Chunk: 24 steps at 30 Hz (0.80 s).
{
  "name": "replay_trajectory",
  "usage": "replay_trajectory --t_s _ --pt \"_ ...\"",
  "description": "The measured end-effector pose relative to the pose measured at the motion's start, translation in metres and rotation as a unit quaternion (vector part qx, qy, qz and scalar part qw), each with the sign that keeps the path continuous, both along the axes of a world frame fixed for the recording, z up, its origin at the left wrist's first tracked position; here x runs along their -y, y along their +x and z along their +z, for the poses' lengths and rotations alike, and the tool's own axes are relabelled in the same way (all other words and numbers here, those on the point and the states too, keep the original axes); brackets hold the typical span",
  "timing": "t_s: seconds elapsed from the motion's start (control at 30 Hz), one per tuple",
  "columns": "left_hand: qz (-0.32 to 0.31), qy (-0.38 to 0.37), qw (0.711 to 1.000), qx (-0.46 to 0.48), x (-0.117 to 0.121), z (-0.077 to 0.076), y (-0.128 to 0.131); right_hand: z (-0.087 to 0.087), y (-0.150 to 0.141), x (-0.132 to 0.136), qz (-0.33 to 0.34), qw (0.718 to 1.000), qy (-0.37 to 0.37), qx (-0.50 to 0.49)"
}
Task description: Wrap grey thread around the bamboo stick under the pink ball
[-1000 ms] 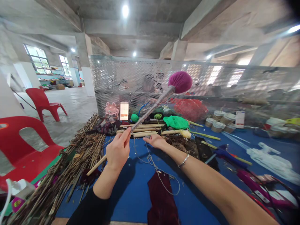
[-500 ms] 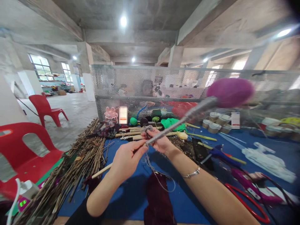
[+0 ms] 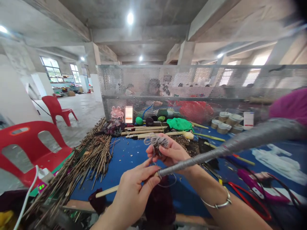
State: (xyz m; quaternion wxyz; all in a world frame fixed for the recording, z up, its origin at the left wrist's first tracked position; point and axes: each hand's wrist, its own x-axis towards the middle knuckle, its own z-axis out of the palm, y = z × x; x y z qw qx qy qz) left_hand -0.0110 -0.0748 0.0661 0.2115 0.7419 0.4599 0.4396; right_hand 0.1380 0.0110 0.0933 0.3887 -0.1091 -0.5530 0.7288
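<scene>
My left hand (image 3: pixel 136 185) is closed around a wooden stick (image 3: pixel 203 156) tightly wound with grey yarn. Its bare pale end pokes out at lower left, and the wrapped part thickens toward a purple padded head (image 3: pixel 290 105) at the right edge. Just behind the stick, my right hand (image 3: pixel 176 150) pinches a loose bundle of grey yarn (image 3: pixel 157 140). A strand runs down from the bundle to the stick at my left fingertips and loops below. Dark maroon cloth (image 3: pixel 160 204) lies beneath my hands on the blue table (image 3: pixel 127 156).
Dry twigs (image 3: pixel 81 172) are heaped at left, beside red chairs (image 3: pixel 33 150). Bamboo sticks (image 3: pixel 148 129), yarn balls (image 3: pixel 139 120) and green cloth (image 3: pixel 179 124) lie at the back before a perforated metal screen (image 3: pixel 134 80). Right: cups (image 3: pixel 224 127), white gloves (image 3: pixel 275 161), a purple device (image 3: pixel 261 188).
The stick has swung lower and closer, its purple head moving right and partly out of view. My right hand, with the yarn bundle, has turned palm-inward and come nearer. The view has shifted slightly.
</scene>
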Motion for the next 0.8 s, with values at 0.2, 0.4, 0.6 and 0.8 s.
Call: replay_trajectory --t_s 0.2,0.4,0.6,0.8 --pt "-0.028 -0.035 0.999 0.011 0.012 -0.004 0.002 -0.004 0.004 -0.019 -0.059 0.997 -0.023 0.033" --pt "-0.027 -0.027 0.999 -0.024 0.02 -0.015 -0.006 -0.005 0.015 -0.054 -0.19 0.976 -0.076 0.077" --pt "0.066 -0.003 0.997 -0.03 0.019 -0.024 -0.014 -0.008 0.013 -0.024 -0.009 0.992 0.039 0.123" --pt "0.015 -0.049 0.999 -0.016 0.017 -0.022 -0.011 0.001 0.002 0.01 0.04 0.974 0.094 0.203"
